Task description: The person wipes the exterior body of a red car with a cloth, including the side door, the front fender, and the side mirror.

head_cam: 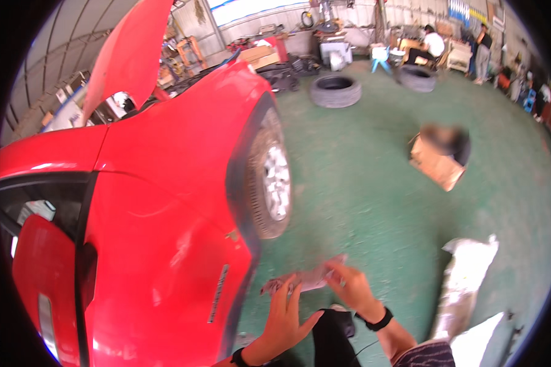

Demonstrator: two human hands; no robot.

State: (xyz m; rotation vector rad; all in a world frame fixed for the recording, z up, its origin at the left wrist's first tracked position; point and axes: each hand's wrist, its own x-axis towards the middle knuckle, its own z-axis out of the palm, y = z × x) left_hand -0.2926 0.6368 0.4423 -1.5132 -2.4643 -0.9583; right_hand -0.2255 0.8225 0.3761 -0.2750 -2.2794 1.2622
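A pinkish, crumpled piece that looks like thin plastic or cloth (310, 279) stretches between my two hands, low in front of my knees, beside the red car. The fingers of my right hand (354, 288) are bent around its right end. My left hand (282, 316) has its fingertips over the left part, with the thumb spread well away from it; whether they touch it is hard to tell. Left of the hands is the car's red front fender (174, 220), with dark wheel-arch trim and a chipped spot (232, 236) near its edge. A front wheel (275, 181) stands ahead.
A raised red hood (124, 55) and a side mirror (46, 266) belong to the car. Wrapped packages (463, 280) lie at right on the green floor (349, 192). Ahead are a cardboard box (436, 163), loose tires (335, 91) and people by the far wall.
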